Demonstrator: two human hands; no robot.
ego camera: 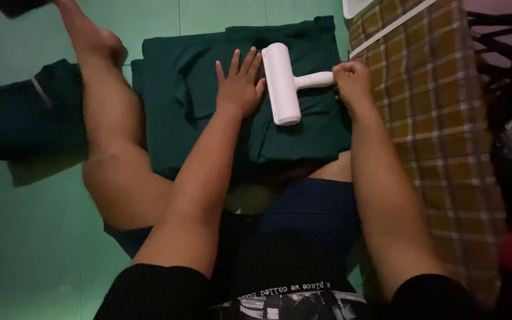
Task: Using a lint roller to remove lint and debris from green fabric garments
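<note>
Fingers spread and pressed flat, the person's left hand (239, 83) pins down a folded dark green cloth garment (208, 112) that lies on the pale green tiled floor (31, 237). The fingertips point away from the body, and the thumb side sits just beside the head of a white plastic lint roller (281, 84). The right hand (352, 82) is curled into a closed fist around the roller's short white handle (315, 79), fingers wrapped tight and knuckles up. The roller's long cylindrical head lies lengthwise on the green garment, touching the fabric, between the two hands. The garment is spread in front of the seated person, its near edge meeting the person's lap; both forearms reach forward over dark shorts. The person's bare left leg (114, 148) is bent at the knee and stretches out along the garment's left edge, foot toward the top of the frame. A second dark green cloth (25, 121) lies on the floor beyond that leg. To the right, touching the garment's edge, is a yellow-and-brown plaid cloth (440, 118).
</note>
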